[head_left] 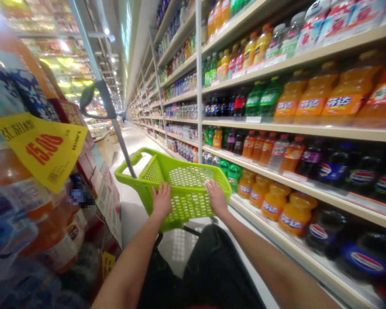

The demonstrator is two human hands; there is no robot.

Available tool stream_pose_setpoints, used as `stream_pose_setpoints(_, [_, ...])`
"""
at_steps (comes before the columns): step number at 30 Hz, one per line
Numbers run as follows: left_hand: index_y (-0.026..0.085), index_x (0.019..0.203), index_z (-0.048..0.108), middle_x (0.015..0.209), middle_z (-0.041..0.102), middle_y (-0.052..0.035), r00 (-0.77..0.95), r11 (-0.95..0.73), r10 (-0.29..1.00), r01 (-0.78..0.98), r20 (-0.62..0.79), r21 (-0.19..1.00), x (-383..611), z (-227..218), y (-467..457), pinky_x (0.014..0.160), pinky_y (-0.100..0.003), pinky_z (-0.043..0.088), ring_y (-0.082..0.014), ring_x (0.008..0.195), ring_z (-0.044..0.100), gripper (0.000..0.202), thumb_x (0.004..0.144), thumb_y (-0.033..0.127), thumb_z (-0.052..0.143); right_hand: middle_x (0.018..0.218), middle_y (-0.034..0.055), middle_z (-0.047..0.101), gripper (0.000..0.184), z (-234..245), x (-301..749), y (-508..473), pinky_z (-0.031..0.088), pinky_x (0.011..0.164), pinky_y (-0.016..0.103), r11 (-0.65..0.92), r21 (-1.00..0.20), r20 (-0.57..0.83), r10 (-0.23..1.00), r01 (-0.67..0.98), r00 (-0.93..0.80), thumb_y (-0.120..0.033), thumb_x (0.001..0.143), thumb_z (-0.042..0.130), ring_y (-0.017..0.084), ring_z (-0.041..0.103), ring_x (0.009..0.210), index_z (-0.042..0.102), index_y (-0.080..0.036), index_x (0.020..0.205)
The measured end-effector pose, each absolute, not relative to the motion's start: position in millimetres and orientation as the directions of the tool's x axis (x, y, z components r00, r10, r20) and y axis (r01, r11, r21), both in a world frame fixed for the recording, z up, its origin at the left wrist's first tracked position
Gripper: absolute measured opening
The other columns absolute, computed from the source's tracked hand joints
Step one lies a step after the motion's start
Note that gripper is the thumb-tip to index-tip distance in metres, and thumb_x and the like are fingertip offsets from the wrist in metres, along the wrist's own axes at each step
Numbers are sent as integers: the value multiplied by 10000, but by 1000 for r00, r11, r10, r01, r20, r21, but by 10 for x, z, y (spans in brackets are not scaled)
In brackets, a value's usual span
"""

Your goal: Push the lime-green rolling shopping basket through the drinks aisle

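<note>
A lime-green rolling shopping basket (186, 206) with perforated sides stands tilted in front of my knees. Its basket part shows nothing inside. My left hand (162, 201) grips the near rim on the left, fingers hooked at the top edge. Farther right along the same rim, my right hand (217, 196) is closed on it, near the corner beside the shelves. A small white spot shows at the right fingertips; I cannot make out what it is. The grey pull handle (98, 101) rises on its pole from the basket's left end.
Shelves (296, 124) of drink bottles run along the right, with large orange soda bottles (299, 214) at the bottom. On the left, stacked bottles (22, 189) and a yellow price sign (40, 150) stand close. The aisle floor (128, 133) stretches ahead.
</note>
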State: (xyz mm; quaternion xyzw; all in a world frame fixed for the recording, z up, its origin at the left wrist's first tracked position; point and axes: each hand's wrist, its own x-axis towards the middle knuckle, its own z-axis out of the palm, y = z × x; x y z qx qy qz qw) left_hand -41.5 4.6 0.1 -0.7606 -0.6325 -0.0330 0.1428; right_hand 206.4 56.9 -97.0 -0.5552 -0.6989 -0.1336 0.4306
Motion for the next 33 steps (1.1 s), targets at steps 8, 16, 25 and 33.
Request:
stream_pose_setpoints(8, [90,1383,275,1473,228,-136,121,-57,938,978,324,-201,-635,141,68,1073,-586,51,-260,1370,138,665,729,137,384,1352,151,436,547,-831,1263,661,300,1066,438,529,-281,801,589,801,-107,54,686,359,209,277,1323,534,-87,1185])
stream_pose_setpoints(16, [81,1366,311,1464,261,-122,160,-89,887,980,434,-179,-770,91,18,1069,-601,54,-263,1367,149,620,751,151,349,1348,135,447,562,-767,1216,640,317,1040,452,519,-294,750,646,803,-143,66,701,355,218,312,1306,547,-142,1186])
stream_pose_setpoints(25, [84,1379,288,1474,235,-123,172,-105,889,979,424,-176,-667,63,-76,1069,-601,60,-278,1371,124,629,756,142,352,1359,167,420,545,-722,1036,583,304,1052,461,556,-321,801,591,767,-93,55,692,374,226,276,1323,531,-97,1191])
stream_pose_setpoints(33, [66,1371,293,1463,258,-138,169,-100,864,981,475,-168,-696,139,-128,1075,-588,63,-266,1366,151,598,790,195,353,1353,124,442,531,-641,836,607,310,1056,429,640,-285,825,543,713,-157,28,725,379,197,302,1311,526,-141,1207])
